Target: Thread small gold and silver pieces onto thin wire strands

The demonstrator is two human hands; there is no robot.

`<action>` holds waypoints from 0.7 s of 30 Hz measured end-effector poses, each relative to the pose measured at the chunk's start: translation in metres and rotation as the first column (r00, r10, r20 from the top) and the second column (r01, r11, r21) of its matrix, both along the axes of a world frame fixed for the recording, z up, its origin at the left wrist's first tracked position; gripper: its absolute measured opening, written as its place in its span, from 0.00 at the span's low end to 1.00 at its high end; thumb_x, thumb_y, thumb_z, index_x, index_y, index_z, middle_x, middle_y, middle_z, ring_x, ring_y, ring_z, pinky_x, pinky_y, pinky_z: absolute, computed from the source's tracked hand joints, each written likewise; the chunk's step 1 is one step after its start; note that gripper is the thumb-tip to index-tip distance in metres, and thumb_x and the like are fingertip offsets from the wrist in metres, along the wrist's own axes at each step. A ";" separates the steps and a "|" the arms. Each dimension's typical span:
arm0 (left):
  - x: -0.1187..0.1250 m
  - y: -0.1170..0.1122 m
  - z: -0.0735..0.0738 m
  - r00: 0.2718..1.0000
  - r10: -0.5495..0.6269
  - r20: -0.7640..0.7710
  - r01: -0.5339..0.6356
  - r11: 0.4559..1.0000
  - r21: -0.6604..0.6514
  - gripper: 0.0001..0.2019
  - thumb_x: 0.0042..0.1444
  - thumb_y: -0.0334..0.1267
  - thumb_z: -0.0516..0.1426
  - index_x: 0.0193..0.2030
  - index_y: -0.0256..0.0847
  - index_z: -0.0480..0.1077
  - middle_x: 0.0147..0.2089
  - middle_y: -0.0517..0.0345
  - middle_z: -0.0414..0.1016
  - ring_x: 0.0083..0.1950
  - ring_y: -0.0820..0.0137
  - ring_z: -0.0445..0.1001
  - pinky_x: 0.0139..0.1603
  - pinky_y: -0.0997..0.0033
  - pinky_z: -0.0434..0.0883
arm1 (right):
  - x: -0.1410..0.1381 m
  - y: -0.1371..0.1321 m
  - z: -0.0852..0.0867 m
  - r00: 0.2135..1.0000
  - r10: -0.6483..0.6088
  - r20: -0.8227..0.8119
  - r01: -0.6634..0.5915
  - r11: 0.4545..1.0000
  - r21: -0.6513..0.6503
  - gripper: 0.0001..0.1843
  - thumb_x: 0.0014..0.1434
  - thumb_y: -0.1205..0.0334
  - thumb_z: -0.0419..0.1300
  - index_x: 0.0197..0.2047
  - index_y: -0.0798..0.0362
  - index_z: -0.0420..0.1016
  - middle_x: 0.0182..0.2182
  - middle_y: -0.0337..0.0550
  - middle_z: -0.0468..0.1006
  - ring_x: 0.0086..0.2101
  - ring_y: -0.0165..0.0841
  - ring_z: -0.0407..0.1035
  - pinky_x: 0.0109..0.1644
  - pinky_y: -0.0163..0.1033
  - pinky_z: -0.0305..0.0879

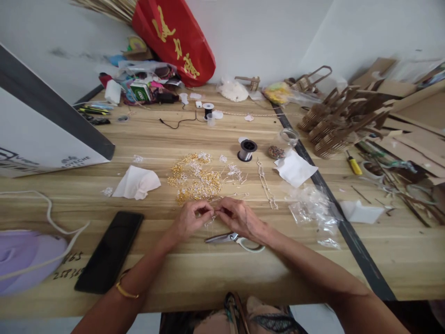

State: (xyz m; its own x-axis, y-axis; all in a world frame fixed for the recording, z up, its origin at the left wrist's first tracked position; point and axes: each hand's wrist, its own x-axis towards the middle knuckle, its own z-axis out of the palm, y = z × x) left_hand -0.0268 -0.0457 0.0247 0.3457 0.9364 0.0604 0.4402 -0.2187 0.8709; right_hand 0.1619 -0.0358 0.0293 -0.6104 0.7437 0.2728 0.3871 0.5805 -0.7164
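My left hand (193,218) and my right hand (241,217) meet above the tabletop, thumb and fingers of each pinched together. Between the fingertips is a thin silvery chain (210,222); its small bits show just below them, and its exact make is too fine to tell. Just beyond lies a heap of gold and silver beads and chain pieces (200,181), with loose silvery pins (234,172) at its right. Scissors (239,239) with pale handles lie by my right wrist. Farther right is a finished-looking length of linked chain (266,183).
A wire spool (247,150), a jar of beads (276,150), white paper (295,168) and clear plastic bags (320,211) lie to the right. At left are a crumpled tissue (136,182), a black phone (109,253) and a white box (41,125). Small wooden baskets (333,120) stand back right.
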 end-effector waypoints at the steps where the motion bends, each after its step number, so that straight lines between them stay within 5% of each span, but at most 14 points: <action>1: -0.001 0.001 0.001 0.999 -0.012 -0.035 0.013 1.000 0.006 0.07 0.53 0.35 0.55 0.27 0.37 0.72 0.27 0.58 0.75 0.30 0.72 0.72 0.33 0.76 0.67 | -0.001 -0.001 -0.004 1.000 0.002 -0.001 -0.002 1.000 0.025 0.04 0.61 0.69 0.54 0.37 0.55 0.70 0.30 0.41 0.73 0.29 0.28 0.66 0.33 0.31 0.61; 8: -0.019 0.007 0.011 0.989 -0.005 -0.145 0.015 0.997 0.072 0.08 0.53 0.35 0.54 0.25 0.37 0.70 0.25 0.60 0.73 0.28 0.74 0.69 0.33 0.77 0.66 | -0.003 -0.002 -0.027 0.995 0.076 0.070 -0.091 0.963 0.252 0.07 0.65 0.67 0.49 0.37 0.55 0.66 0.30 0.45 0.71 0.30 0.32 0.65 0.35 0.35 0.62; 14: -0.032 0.006 0.014 0.925 -0.210 -0.316 0.203 0.978 -0.057 0.08 0.55 0.35 0.55 0.31 0.39 0.75 0.31 0.57 0.75 0.33 0.70 0.71 0.37 0.73 0.65 | -0.002 -0.001 -0.028 0.995 0.065 0.079 -0.083 0.961 0.263 0.08 0.66 0.65 0.48 0.35 0.54 0.65 0.29 0.43 0.70 0.30 0.31 0.65 0.34 0.35 0.61; 21: -0.029 0.004 0.007 0.888 -0.270 -0.372 0.273 0.961 -0.044 0.08 0.56 0.34 0.54 0.33 0.39 0.75 0.33 0.55 0.74 0.37 0.68 0.71 0.40 0.72 0.63 | -0.003 -0.001 -0.027 0.990 0.083 0.116 -0.114 0.949 0.294 0.08 0.65 0.65 0.48 0.36 0.54 0.66 0.28 0.43 0.71 0.29 0.32 0.65 0.33 0.35 0.60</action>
